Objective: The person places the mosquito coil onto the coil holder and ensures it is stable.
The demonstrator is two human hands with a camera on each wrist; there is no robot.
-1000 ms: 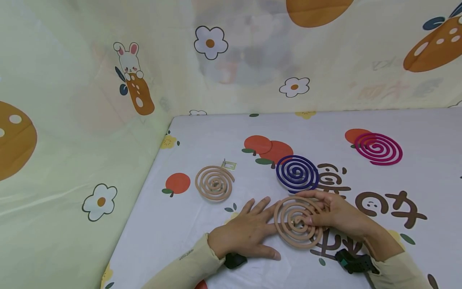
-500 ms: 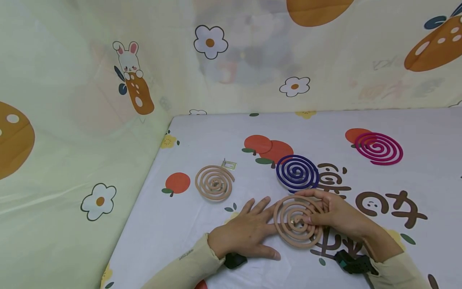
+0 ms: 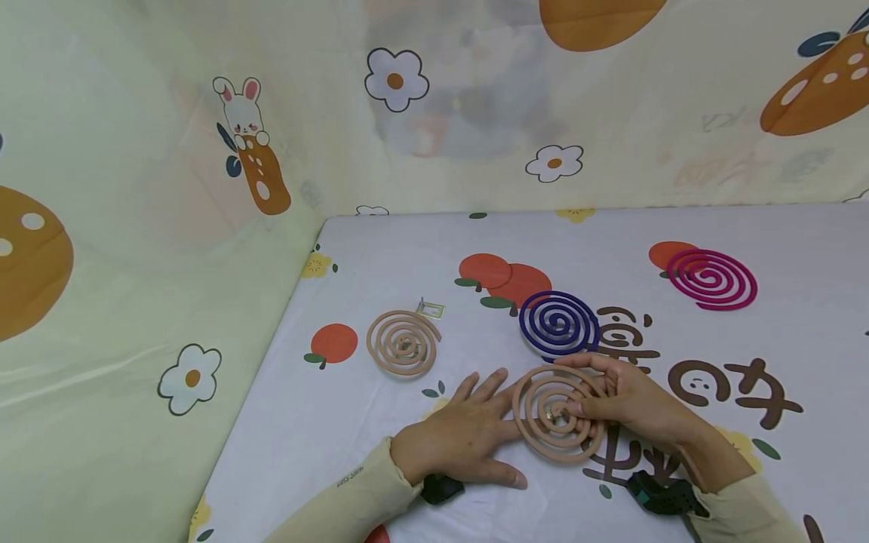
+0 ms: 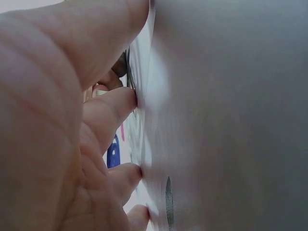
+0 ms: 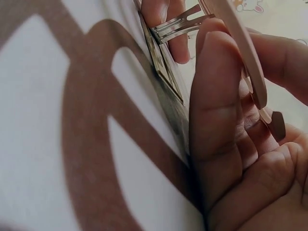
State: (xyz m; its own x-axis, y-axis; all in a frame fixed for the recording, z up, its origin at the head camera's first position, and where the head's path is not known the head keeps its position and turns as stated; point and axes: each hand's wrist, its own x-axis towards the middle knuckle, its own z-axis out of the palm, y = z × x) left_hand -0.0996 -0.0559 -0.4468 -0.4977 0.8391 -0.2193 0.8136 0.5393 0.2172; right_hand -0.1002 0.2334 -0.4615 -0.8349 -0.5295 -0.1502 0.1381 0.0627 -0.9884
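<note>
A brown mosquito coil point(image 3: 560, 458) is held flat by my right hand point(image 3: 634, 400), the thumb on top near its centre and fingers along the far edge. Under it, in the right wrist view, a thin metal coil stand point(image 5: 168, 77) has its prong raised to the coil, apparently touching it. My left hand point(image 3: 465, 437) lies palm down on the tablecloth, fingers spread. Its index finger reaches under the coil, and a fingertip point(image 5: 154, 12) touches the stand's base. The head view mostly hides where prong and coil meet.
Another brown coil point(image 3: 405, 345) sits on a metal stand at left, part of the frame point(image 3: 431, 309) showing behind it. A dark blue coil point(image 3: 560, 323) lies just behind my right hand; a magenta coil point(image 3: 709, 275) lies far right. Patterned fabric walls point(image 3: 475, 181) border the table.
My right hand and the brown coil have shifted very slightly left and away from me. The left hand stays in place.
</note>
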